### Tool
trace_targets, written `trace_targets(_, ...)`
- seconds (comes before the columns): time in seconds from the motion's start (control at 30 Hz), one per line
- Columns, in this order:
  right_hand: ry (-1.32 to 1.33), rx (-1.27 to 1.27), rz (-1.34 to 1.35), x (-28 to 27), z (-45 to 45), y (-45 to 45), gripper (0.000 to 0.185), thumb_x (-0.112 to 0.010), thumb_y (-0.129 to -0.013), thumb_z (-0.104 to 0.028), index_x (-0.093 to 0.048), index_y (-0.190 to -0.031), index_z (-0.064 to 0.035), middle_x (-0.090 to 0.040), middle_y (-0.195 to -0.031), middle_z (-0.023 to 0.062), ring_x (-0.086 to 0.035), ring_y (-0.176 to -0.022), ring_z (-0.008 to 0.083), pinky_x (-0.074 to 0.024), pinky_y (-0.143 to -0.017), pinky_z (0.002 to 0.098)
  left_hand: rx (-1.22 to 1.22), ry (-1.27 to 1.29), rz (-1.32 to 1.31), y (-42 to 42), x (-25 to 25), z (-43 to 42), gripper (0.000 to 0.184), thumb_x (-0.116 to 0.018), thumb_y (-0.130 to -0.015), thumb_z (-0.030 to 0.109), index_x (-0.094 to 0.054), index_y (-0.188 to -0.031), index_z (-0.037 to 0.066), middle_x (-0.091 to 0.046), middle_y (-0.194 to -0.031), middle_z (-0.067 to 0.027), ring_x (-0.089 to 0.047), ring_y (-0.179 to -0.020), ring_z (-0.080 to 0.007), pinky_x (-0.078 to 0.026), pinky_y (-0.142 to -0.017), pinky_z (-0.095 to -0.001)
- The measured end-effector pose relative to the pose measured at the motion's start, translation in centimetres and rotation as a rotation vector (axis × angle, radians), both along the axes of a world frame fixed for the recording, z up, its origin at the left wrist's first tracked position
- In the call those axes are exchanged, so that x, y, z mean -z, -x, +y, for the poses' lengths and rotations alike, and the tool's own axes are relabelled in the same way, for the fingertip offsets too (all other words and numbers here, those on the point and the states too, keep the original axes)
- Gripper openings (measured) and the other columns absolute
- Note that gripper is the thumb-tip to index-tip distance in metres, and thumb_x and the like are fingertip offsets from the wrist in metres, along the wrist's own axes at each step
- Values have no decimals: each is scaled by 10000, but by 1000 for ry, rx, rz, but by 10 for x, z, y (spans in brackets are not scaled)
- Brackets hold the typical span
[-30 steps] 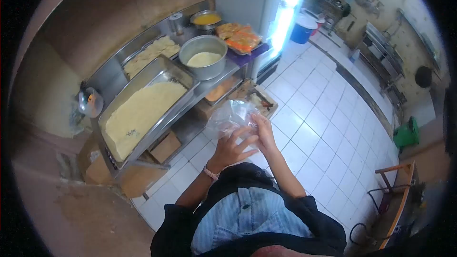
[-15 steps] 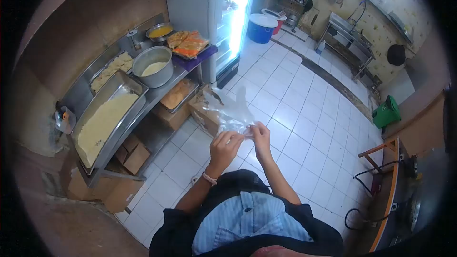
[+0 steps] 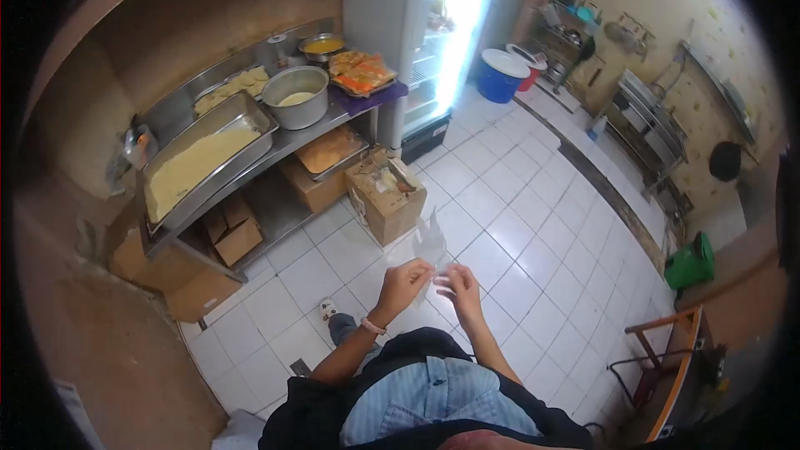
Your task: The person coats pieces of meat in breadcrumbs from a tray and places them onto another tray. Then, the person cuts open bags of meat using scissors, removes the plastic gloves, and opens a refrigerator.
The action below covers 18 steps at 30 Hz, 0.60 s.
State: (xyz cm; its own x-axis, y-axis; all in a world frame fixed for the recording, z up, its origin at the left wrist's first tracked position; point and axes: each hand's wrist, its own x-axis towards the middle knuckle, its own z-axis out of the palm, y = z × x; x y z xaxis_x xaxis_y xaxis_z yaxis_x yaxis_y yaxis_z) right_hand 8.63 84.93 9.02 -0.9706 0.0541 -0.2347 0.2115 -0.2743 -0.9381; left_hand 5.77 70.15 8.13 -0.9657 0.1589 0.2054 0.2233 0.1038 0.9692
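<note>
A clear disposable plastic glove [image 3: 429,239] hangs in front of me above the tiled floor, its thin film spread away from my body. My left hand [image 3: 405,283] pinches its near edge between thumb and fingertips. On the other side, my right hand [image 3: 459,287] has its thumb and bent fingers at the same edge, the lower fingers slightly apart. The film is see-through, so exactly where the right fingertips grip it is hard to make out.
Left, a steel counter [image 3: 242,171] carries a deep tray of yellowish crumbs [image 3: 268,135], a pot [image 3: 300,112] and packed orange food [image 3: 363,75]. A cardboard box [image 3: 392,208] stands on the floor beside a lit fridge [image 3: 442,42]. Farther off are a blue bucket [image 3: 497,83] and green bin [image 3: 692,262].
Both hands have come lower and closer to my body with the glove, which now looks narrower. The right fingers have loosened a little. My view has tilted, and a foot now shows.
</note>
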Motion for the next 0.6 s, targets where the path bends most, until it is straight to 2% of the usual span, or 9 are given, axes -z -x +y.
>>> trace_targets(0.07,-260,-105,64,14,2,-8,248,-549,-836,-190,-508,-1023,-32,-565,-938,82,-585,-826,159,-471,-666,256,-13,9,-36,-8,8,0,99,-630,-740,72,-576,-812,30,-649,-712,-79,-636,-651,-142,-476,-565,-243)
trace_targets(0.1,-283,-141,51,10,-1,-11,179,-582,-810,-141,-551,-937,-20,-583,-860,61,-578,-764,119,-449,-638,224,0,21,-77,-13,9,0,114,-651,-730,80,-566,-779,23,-647,-688,-79,-635,-653,-125,-471,-561,-228)
trace_targets(0.23,-236,-164,154,33,4,-14,108,-590,-804,-105,-573,-805,1,-585,-676,33,-550,-665,69,-412,-572,181,6,136,-89,-33,7,5,145,-669,-716,99,-551,-756,25,-647,-674,-78,-638,-658,-126,-464,-552,-222)
trace_targets(0.33,-272,-148,194,31,13,-25,99,-595,-800,-96,-568,-806,0,-583,-661,37,-551,-651,75,-415,-552,185,66,273,-148,-40,4,9,154,-670,-719,116,-570,-803,35,-656,-711,-74,-638,-678,-115,-469,-571,-221)
trace_targets(0.4,-223,-88,213,43,24,-34,111,-614,-788,-103,-568,-810,-4,-590,-682,37,-552,-652,79,-417,-541,191,117,104,-243,-45,3,18,188,-680,-720,149,-587,-849,47,-658,-720,-57,-632,-670,-105,-470,-590,-215)
trace_targets(0.47,-448,48,288,32,34,-41,143,-635,-774,-126,-571,-828,-10,-597,-704,29,-555,-658,85,-420,-542,196,162,84,-263,-47,14,26,217,-680,-735,186,-596,-873,42,-658,-732,-49,-623,-685,-92,-470,-601,-206)
trace_targets(0.53,-532,6,261,27,48,-52,222,-675,-744,-202,-592,-820,-10,-599,-708,31,-544,-645,80,-414,-537,208,163,161,-202,-54,5,40,182,-693,-703,109,-582,-827,36,-635,-694,-34,-604,-684,-74,-468,-603,-211)
trace_targets(0.57,-605,-7,300,29,52,-58,251,-682,-734,-237,-604,-786,-4,-597,-693,41,-541,-628,90,-420,-541,224,189,142,-41,-49,32,46,183,-703,-679,82,-571,-799,46,-616,-685,-26,-597,-667,-76,-468,-590,-220)
trace_targets(0.6,-710,1,334,41,57,-62,262,-683,-730,-248,-610,-776,0,-598,-681,45,-544,-622,102,-427,-547,240,215,104,-91,-52,23,52,199,-710,-667,83,-563,-797,50,-608,-697,-23,-579,-646,-76,-455,-571,-219)
